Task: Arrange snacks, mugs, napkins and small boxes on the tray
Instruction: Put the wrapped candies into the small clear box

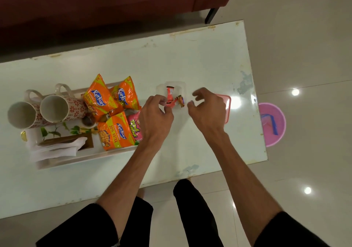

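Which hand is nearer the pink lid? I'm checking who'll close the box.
Right. The right hand hovers over the pink lid, partly hiding it. The left hand is across the clear box, at its near-left edge by the sweets.

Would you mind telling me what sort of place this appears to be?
Probably a home living room: a dark red sofa stands behind a low glass-topped coffee table on a glossy tiled floor.

A pale glass-topped table [200, 60] with worn, stained edges carries everything; a white tray [80, 160] sits at nine o'clock; a clear small box [171, 88] rests near centre; a pink lid [226, 109] lies flat at its three o'clock.
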